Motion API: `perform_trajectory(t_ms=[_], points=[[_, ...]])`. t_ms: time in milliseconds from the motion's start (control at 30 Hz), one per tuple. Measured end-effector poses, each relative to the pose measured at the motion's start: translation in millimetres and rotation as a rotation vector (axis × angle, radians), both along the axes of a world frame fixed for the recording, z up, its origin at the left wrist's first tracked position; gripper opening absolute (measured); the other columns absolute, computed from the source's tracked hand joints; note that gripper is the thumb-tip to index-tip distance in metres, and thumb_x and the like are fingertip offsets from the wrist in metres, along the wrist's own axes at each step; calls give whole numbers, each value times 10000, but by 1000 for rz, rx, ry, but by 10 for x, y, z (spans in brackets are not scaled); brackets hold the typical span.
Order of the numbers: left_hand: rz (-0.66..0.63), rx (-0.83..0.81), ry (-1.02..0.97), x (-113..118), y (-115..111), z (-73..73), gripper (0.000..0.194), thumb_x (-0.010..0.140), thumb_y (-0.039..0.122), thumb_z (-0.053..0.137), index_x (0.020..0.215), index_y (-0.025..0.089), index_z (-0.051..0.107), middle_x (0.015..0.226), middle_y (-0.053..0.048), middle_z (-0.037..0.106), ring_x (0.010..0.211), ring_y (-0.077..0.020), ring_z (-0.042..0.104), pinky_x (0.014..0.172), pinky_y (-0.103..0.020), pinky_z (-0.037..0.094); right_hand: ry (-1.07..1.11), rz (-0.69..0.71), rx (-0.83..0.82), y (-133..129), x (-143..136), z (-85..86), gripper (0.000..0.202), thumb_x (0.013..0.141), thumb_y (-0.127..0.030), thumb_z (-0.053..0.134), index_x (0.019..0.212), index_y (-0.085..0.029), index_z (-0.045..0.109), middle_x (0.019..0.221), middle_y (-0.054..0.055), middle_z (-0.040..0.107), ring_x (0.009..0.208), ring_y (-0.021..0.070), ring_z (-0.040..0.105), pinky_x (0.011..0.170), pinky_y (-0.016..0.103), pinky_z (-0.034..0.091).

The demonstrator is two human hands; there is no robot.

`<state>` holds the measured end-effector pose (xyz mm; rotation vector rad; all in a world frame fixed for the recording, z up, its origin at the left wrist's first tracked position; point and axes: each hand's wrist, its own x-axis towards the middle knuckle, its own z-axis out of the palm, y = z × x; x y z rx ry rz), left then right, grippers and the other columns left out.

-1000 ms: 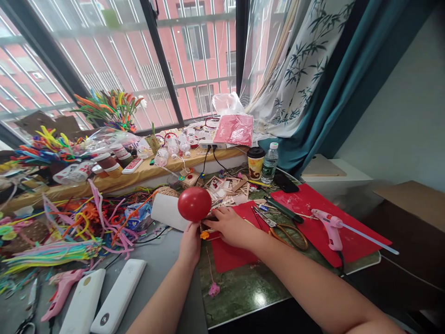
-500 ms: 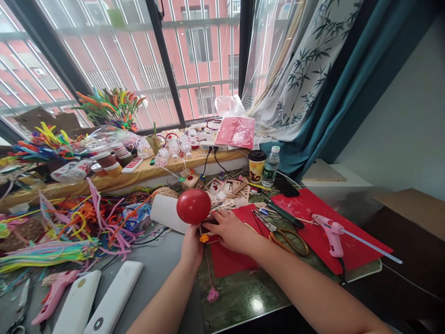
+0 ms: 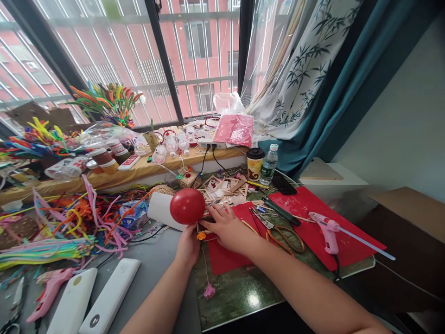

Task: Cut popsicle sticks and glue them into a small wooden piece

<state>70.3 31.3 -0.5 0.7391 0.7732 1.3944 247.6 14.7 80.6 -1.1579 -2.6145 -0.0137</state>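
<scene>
My left hand (image 3: pixel 188 245) is closed just beneath a round red balloon (image 3: pixel 187 207), at its lower end; the fingertips and whatever lies between them are mostly hidden. Reaching in from the right, my right hand (image 3: pixel 230 232) has its fingers stretched out over small wooden pieces and the edge of a red sheet (image 3: pixel 225 260). Its thumb side comes close to my left hand. A small orange flower (image 3: pixel 201 236) shows between the two hands. Below it, a thin cord leads down to a pink flower (image 3: pixel 209 291) on the dark green tabletop (image 3: pixel 236 301).
Scissors (image 3: pixel 287 239) and a pink glue gun (image 3: pixel 327 229) lie to the right. A paper cup (image 3: pixel 255 167) and a water bottle (image 3: pixel 269 166) stand behind. Wooden scraps (image 3: pixel 225 188) lie beyond my hands. Pipe cleaners (image 3: pixel 48 246) and white devices (image 3: pixel 111 294) are at left.
The whole view has shifted slightly, so things appear a little farther left. Both hands and the balloon keep nearly the same arrangement; my right fingers look slightly more spread.
</scene>
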Motion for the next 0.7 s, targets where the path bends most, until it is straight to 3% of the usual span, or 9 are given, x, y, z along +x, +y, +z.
perform_trajectory(t_ms=[100, 233, 367, 467, 567, 700], points=[[-10, -11, 10, -4, -10, -16, 345, 824, 338, 681, 1147, 235, 742, 1259, -80, 734, 1216, -307, 645, 1050, -439, 507, 8, 28, 11, -48, 5, 67, 622, 902, -161, 630, 1490, -281, 468, 1633, 150, 318, 1495, 363, 245, 1188, 635, 153], [0, -29, -7, -19, -23, -48, 294, 831, 327, 681, 1109, 256, 748, 1213, -64, 749, 1193, -305, 657, 1035, -441, 513, 162, 80, 16, -213, 193, 37, 521, 915, -274, 654, 1423, -286, 540, 1568, 112, 437, 1440, 329, 352, 1200, 600, 188], [26, -52, -40, -29, -18, -69, 302, 822, 296, 702, 1118, 247, 741, 1161, -63, 764, 1176, -302, 665, 1013, -419, 520, 592, -68, 45, -383, 504, -342, 267, 946, -194, 569, 1190, -244, 665, 1196, 106, 673, 1155, 270, 584, 1052, 487, 436], [28, -60, -50, -29, -14, -62, 299, 819, 284, 703, 1112, 236, 740, 1147, -66, 765, 1159, -293, 671, 995, -401, 525, 805, -163, -8, -397, 634, -660, 170, 942, -168, 544, 1011, -242, 681, 935, 71, 694, 921, 244, 640, 866, 408, 520], [23, -56, -45, -25, -18, -43, 285, 820, 282, 697, 1098, 238, 737, 1144, -59, 763, 1142, -276, 675, 977, -384, 528, 901, -247, -50, -330, 627, -827, 157, 941, -182, 549, 984, -245, 686, 936, 62, 706, 919, 241, 660, 864, 386, 521], [17, -55, -37, -31, -21, -37, 268, 816, 277, 700, 1078, 236, 734, 1129, -51, 763, 1116, -259, 680, 956, -370, 532, 946, -318, -99, -252, 569, -886, 163, 923, -207, 566, 984, -251, 710, 957, 52, 741, 916, 236, 690, 823, 351, 531]])
